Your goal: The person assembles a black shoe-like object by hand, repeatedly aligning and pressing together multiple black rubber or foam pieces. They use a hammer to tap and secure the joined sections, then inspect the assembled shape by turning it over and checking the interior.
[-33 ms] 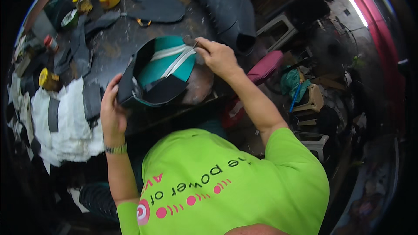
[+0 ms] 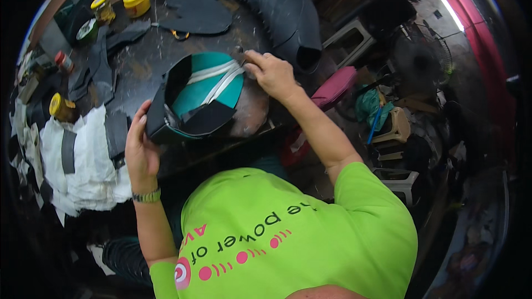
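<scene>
At the near edge of the counter, the black-and-teal shell sits between both hands: the left hand, half-curled, grips its left wall; the right hand, forearm angled forward, curls at the right rim, hold unclear.

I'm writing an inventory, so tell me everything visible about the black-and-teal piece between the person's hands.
The black-and-teal piece looks like a hollow shell of sheet material, its opening facing the camera. Black walls surround much of a smooth teal interior, crossed by two white strips that draw together toward the right. It is by the near edge of the table. The left hand holds its left side; the right hand is at its upper right edge, exact contact unclear.
</scene>
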Action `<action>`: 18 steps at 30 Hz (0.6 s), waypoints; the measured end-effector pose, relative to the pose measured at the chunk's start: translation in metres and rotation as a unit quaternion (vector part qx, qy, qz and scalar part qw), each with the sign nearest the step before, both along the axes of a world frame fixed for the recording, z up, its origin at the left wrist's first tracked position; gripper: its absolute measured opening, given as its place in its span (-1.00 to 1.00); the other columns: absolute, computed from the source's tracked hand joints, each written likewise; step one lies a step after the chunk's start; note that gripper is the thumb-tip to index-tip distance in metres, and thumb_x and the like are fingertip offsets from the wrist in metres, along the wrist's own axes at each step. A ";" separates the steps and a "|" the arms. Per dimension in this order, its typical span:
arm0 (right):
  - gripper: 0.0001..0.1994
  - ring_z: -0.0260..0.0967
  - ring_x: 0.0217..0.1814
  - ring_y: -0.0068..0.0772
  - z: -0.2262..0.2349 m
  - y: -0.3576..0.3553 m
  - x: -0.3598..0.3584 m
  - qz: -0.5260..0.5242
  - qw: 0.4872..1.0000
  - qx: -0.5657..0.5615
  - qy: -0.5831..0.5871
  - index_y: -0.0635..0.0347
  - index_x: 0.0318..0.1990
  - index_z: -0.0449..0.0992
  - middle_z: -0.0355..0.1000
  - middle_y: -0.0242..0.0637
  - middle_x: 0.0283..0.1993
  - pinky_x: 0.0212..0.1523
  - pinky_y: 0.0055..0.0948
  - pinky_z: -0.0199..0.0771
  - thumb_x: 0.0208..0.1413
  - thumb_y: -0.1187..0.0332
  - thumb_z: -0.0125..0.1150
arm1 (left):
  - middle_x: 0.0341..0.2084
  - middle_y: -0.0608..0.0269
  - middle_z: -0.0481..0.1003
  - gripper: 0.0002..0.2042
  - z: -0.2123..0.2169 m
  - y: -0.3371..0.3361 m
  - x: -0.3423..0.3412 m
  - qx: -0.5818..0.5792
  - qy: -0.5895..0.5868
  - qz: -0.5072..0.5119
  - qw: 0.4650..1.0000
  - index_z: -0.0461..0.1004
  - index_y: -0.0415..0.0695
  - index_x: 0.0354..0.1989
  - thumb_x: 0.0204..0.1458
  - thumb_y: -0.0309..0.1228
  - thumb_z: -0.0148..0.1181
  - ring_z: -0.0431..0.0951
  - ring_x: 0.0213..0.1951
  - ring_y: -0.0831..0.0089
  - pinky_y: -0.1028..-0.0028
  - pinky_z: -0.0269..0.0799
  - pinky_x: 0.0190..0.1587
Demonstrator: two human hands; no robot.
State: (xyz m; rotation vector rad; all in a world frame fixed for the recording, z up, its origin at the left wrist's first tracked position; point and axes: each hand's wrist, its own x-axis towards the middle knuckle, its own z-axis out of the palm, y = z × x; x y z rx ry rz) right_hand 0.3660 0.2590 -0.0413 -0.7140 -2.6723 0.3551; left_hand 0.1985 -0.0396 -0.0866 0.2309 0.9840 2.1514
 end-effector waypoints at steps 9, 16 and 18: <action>-0.55 0.53 0.05 0.01 0.013 -0.089 -0.017 0.348 0.905 -0.239 0.050 0.18 0.13 0.52 0.57 0.00 -0.06 0.12 -0.23 0.46 0.10 0.26 0.40 | 0.32 -0.03 0.30 -0.50 0.069 -0.001 0.015 0.119 0.043 -0.039 0.991 0.07 -0.34 0.45 0.36 -0.47 -0.13 0.41 0.27 0.32 0.32 0.31 0.34; -0.82 0.66 -0.19 -0.24 0.059 -0.049 0.001 0.271 0.466 -0.773 0.335 0.32 -0.06 0.59 0.62 -0.10 -0.10 -0.12 -0.32 0.73 0.27 0.43 0.22 | 0.26 0.00 0.36 -0.32 0.064 0.006 -0.007 -0.068 0.277 0.070 0.956 0.13 -0.25 0.44 0.21 -0.26 0.22 0.37 0.27 0.32 0.31 0.27 0.34; -0.82 0.66 -0.20 -0.24 0.039 -0.049 -0.002 0.197 0.454 -0.818 0.293 0.37 -0.12 0.60 0.63 -0.08 -0.13 -0.12 -0.33 0.73 0.26 0.40 0.24 | 0.20 -0.07 0.41 -0.27 0.033 0.010 0.008 0.034 0.034 -0.145 0.988 0.14 -0.24 0.43 0.17 -0.18 0.29 0.47 0.18 0.27 0.31 0.39 0.24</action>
